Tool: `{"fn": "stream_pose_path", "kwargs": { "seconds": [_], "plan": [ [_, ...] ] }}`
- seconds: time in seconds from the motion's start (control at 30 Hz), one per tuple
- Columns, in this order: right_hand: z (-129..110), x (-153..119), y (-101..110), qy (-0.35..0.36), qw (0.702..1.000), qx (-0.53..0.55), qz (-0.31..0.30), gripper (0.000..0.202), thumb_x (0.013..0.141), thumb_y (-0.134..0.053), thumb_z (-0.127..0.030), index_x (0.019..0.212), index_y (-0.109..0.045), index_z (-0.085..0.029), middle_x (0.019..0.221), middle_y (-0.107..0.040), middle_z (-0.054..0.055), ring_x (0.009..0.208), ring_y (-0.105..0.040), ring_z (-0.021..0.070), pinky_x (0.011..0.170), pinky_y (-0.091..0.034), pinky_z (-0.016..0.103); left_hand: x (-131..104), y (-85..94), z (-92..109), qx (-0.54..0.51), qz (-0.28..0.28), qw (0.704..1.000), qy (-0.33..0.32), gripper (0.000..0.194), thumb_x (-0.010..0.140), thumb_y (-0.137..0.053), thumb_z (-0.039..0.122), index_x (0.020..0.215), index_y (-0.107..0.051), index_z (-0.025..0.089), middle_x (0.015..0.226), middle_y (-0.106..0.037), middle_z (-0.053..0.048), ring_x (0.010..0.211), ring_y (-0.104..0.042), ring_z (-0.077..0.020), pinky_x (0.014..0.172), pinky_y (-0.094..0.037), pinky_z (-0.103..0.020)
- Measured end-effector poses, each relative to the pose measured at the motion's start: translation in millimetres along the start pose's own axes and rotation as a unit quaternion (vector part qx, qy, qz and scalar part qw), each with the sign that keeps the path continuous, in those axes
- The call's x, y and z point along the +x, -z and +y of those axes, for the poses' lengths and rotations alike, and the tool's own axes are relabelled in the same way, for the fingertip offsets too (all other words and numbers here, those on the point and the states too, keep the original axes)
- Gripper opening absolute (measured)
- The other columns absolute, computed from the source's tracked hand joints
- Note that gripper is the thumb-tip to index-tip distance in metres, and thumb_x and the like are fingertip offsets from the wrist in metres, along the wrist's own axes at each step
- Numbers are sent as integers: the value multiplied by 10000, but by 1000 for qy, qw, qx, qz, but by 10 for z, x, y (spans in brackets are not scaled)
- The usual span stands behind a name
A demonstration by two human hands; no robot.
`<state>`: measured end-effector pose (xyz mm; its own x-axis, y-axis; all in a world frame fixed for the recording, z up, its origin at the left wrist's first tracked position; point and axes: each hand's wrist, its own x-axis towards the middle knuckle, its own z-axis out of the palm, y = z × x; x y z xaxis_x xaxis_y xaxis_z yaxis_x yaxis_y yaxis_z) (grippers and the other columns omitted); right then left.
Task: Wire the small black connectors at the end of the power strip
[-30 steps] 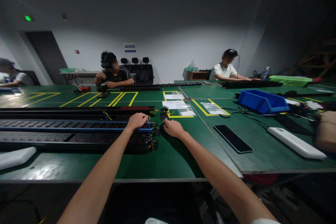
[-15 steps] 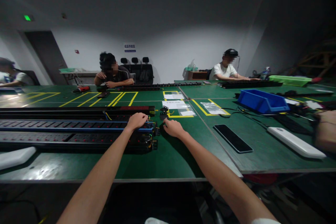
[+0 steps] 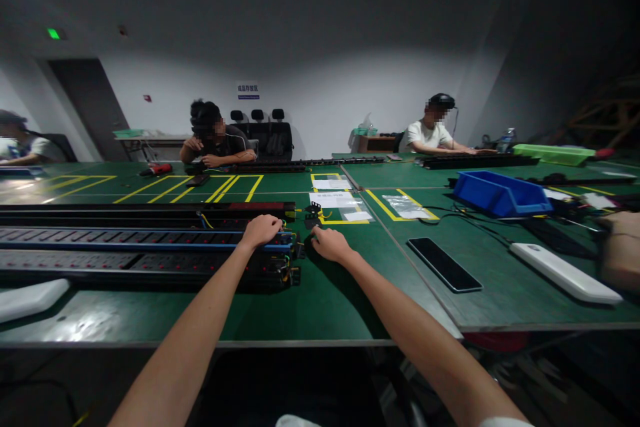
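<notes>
Long black rails lie side by side across the left of the green table, one black rail [image 3: 150,211] at the back and a blue-edged rail [image 3: 125,237] in front of it. My left hand [image 3: 262,231] rests on the rails near their right ends, its fingers curled; what they grip, if anything, is hidden. Beyond the rail ends, my right hand [image 3: 330,243] is closed beside a small black bracket [image 3: 313,213] with yellow wires; its fingertips are too small to show what they hold. Wires and connectors [image 3: 286,267] stick out of the nearest rail's end.
To the right are a black phone [image 3: 444,264], a white power bank [image 3: 564,272], a blue bin [image 3: 501,193] and cables. Plastic bags [image 3: 405,207] and papers lie ahead. A white object [image 3: 31,300] sits front left. Seated people face the far side; another person's arm shows at right.
</notes>
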<state>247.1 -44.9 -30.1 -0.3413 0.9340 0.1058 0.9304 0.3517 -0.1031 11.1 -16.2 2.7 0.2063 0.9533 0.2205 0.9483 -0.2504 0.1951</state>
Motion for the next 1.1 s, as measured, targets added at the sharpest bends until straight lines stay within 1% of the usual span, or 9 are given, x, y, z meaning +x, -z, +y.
{"fn": "stream_pose_path", "kwargs": {
  "seconds": [0.27,0.43,0.8,1.1],
  "plan": [
    [25,23,-47,13,1000,-9,14,289,973,-377,-330,1171,-549,-209,1074,-708,132,981,-680,299,757,-462,354,26,-24,-14,8,1,1000,-4,445,934,-375,404,829,-787,274,1036,-770,-40,989,-677,-250,820,-489,-290],
    [30,22,-47,14,1000,-7,17,282,972,-376,-324,1161,-552,-212,1057,-712,125,968,-684,293,745,-459,345,29,-29,-21,10,2,1000,-2,446,939,-379,413,839,-792,275,1050,-769,-39,990,-677,-244,839,-490,-286],
    [18,5,-12,10,1000,-3,8,280,976,-385,-325,1175,-546,-212,1075,-706,126,980,-674,291,748,-445,341,10,-25,-17,11,8,1000,-6,453,940,-371,422,841,-785,269,1028,-768,-44,970,-677,-248,801,-490,-288],
    [7,-1,-8,3,1000,1,2,301,982,-381,-330,1204,-545,-210,1089,-703,135,993,-670,295,770,-445,348,6,-15,-6,10,5,1000,-3,451,937,-373,422,843,-789,276,1034,-769,-42,973,-678,-248,824,-495,-295]
  ]
}}
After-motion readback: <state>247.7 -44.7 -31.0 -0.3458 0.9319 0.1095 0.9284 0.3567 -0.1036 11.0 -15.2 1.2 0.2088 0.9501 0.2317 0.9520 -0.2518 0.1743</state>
